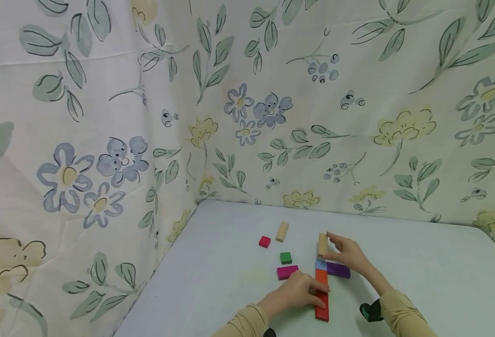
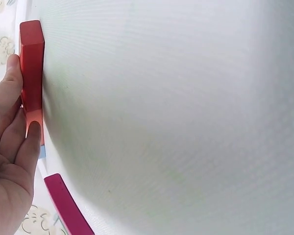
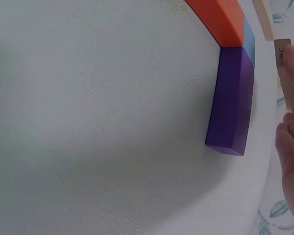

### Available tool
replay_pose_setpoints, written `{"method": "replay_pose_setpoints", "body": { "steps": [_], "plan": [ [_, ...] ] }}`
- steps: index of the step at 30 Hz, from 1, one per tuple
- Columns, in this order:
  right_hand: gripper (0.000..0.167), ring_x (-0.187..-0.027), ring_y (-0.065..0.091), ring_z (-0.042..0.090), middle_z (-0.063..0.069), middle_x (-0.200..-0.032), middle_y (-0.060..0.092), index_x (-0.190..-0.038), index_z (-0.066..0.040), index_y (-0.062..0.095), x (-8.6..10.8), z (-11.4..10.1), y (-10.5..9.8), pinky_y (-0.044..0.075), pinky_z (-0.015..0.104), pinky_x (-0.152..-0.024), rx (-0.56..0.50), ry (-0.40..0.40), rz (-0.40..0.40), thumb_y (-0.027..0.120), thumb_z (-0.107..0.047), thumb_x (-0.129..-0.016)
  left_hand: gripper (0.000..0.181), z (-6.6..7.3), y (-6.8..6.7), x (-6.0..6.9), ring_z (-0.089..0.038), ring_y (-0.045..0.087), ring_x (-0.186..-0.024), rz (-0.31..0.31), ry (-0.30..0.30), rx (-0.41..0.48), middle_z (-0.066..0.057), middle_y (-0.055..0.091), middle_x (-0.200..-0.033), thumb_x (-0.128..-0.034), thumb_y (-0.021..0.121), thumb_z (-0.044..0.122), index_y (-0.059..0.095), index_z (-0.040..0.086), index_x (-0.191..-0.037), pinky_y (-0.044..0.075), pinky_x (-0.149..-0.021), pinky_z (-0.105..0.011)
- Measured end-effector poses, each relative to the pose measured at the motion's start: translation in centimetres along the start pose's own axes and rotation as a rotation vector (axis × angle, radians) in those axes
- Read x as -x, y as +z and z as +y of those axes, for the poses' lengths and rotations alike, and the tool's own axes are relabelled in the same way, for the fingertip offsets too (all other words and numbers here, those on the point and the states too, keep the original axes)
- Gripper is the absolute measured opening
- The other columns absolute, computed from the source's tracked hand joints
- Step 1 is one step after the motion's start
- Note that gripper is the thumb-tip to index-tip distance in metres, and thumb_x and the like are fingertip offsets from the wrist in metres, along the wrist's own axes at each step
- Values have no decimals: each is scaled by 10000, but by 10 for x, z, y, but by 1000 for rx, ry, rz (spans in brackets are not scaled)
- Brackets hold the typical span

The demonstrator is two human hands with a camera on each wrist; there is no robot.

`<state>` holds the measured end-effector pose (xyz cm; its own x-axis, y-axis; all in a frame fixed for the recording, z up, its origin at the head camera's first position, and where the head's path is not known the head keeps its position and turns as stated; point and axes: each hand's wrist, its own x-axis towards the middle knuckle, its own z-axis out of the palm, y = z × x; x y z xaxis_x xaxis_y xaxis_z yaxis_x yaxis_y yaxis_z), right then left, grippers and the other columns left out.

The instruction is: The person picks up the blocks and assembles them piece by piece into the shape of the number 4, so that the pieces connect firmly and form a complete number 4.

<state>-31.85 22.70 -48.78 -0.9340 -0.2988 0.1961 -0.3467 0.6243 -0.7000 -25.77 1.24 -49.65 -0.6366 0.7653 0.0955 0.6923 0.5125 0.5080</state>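
Right hand [image 1: 350, 255] pinches a wooden block [image 1: 323, 244] by its two ends, between thumb and fingertip; the left hand [image 1: 295, 291] grips a red block [image 1: 321, 313], fingers bent over it, one fingertip against an orange block [image 1: 321, 276]. Dark lettering [image 3: 281, 55] marks the wooden block's end by the right thumb, partly covered and too unclear to read. That block is just beyond a light blue block [image 1: 321, 265]; whether they touch, I cannot tell. Red, orange and light blue run in one line along a white table [image 1: 213, 262], a purple block [image 1: 338, 270] joining on the right at the light blue one. To the left lie a magenta block [image 1: 286, 272], a green block [image 1: 286, 258], a crimson block [image 1: 264, 242] and a second wooden piece [image 1: 282, 231].
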Motion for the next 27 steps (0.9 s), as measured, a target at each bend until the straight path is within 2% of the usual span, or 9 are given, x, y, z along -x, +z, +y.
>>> {"method": "replay_pose_setpoints", "body": {
  "steps": [9,15,18,27],
  "plan": [
    [746,-1194,508,478,317,-1351,478,-1365,90,427,-2,6,6,497,440,-904,24,47,-22,764,-246,-791,347,1,0,-2,100,499,-687,-9,-19,-29,124,727,-1021,-804,744,292,710,212,-1139,352,-586,-62],
    [741,-1192,510,477,327,-1337,486,-1361,93,431,-4,6,8,493,458,-908,26,39,-21,765,-239,-789,344,3,-1,-3,112,542,-765,-8,-36,-57,153,718,-1034,-795,751,308,714,233,-1129,351,-619,-54],
    [742,-1190,511,478,333,-1331,488,-1360,99,429,-3,6,9,491,462,-909,28,43,-23,765,-234,-788,342,2,-1,-3,113,548,-783,-11,-39,-48,150,716,-1043,-795,753,300,716,230,-1128,354,-626,-50],
    [755,-1180,523,472,327,-1321,501,-1362,90,432,-3,12,12,496,454,-905,36,72,-25,766,-268,-787,341,1,0,-2,105,483,-674,-10,-46,-8,128,729,-1010,-799,751,275,713,219,-1133,346,-577,-71]
  ]
}}
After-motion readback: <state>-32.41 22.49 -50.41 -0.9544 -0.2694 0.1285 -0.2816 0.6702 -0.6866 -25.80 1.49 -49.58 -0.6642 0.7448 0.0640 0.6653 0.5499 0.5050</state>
